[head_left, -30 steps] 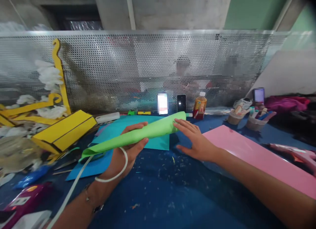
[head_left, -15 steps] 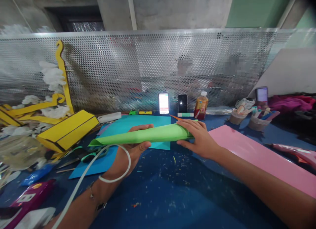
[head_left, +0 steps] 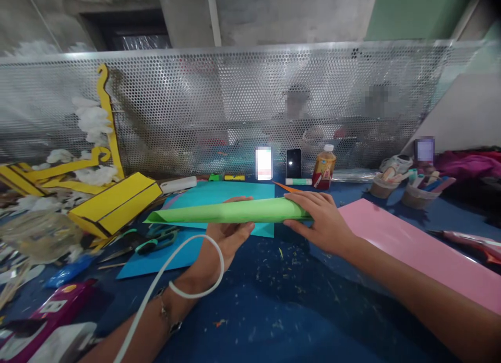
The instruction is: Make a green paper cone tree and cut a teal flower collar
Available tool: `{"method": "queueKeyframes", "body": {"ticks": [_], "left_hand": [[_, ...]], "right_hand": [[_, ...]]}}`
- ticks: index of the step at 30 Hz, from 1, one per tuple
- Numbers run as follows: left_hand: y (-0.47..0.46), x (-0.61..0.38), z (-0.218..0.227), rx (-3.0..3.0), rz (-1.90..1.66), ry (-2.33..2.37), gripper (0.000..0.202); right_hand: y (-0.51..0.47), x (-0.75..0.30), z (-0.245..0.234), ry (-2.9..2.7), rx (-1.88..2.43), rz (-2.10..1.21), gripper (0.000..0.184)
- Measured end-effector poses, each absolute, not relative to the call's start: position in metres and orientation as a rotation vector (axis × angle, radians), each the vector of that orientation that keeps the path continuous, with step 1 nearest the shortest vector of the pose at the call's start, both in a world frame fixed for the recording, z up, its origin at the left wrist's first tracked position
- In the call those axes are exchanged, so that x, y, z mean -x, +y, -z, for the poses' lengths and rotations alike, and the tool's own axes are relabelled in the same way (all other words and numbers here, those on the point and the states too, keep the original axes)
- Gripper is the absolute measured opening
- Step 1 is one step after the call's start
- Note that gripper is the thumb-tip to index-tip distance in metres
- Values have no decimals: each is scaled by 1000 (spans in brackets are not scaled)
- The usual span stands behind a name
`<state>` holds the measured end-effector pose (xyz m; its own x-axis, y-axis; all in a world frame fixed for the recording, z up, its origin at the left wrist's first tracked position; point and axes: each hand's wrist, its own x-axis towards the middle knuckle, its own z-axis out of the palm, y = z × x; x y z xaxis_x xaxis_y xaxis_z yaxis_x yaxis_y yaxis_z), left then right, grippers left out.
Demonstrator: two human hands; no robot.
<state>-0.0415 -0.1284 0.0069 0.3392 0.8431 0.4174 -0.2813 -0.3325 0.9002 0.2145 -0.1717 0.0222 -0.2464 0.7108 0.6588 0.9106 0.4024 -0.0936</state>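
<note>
A rolled sheet of green paper (head_left: 230, 213) lies nearly level across my hands, tapering to a point at its left end. My left hand (head_left: 229, 235) cradles it from below, fingers curled around its side. My right hand (head_left: 321, 219) closes over its thicker right end and hides that end. A thin white cord (head_left: 195, 269) loops around my left wrist. Beneath the roll lies a teal paper sheet (head_left: 219, 193), overlapping a blue paper sheet (head_left: 164, 258). Green-handled scissors (head_left: 156, 240) rest on the blue sheet, left of my left hand.
A pink board (head_left: 415, 248) lies right of my right hand. A yellow card box (head_left: 115, 204) and cotton-trimmed yellow cut-outs (head_left: 78, 172) sit left. Two phones, a bottle (head_left: 324, 167) and baskets (head_left: 420, 193) stand along a perforated metal screen (head_left: 235, 107), with people beyond it.
The green roll has swung from tilted to nearly level. My right hand has closed over its right end, and the roll looks tighter. The view has drifted slightly.
</note>
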Motion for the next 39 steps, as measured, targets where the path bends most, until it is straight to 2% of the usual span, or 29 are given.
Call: {"method": "queueKeyframes", "body": {"ticks": [9, 12, 16, 22, 26, 30, 34, 35, 39], "left_hand": [[-124, 47, 2, -1513, -1247, 470, 45], [-123, 47, 3, -1505, -1247, 542, 42], [-119, 44, 2, -1522, -1177, 720, 24], [-117, 42, 6, -1603, -1080, 817, 20], [-120, 43, 5, -1623, -1024, 822, 27], [-120, 48, 5, -1908, -953, 833, 35], [-119, 51, 13, -2045, -926, 766, 23], [-120, 51, 16, -2016, -938, 771, 26], [-123, 54, 23, -1780, -1032, 776, 56]], "right_hand": [[-173, -216, -24, -2001, 1383, 404, 47], [-173, -218, -24, -1968, 1394, 384, 47], [-173, -223, -24, -1912, 1383, 401, 47], [-174, -224, -25, -1915, 1369, 408, 46], [-175, -224, -24, -1923, 1367, 401, 46], [-174, -225, -22, -1927, 1354, 429, 47], [-176, -224, -23, -1963, 1324, 471, 46], [-176, -223, -23, -1974, 1313, 487, 45], [-178, -221, -25, -2013, 1274, 568, 44]]}}
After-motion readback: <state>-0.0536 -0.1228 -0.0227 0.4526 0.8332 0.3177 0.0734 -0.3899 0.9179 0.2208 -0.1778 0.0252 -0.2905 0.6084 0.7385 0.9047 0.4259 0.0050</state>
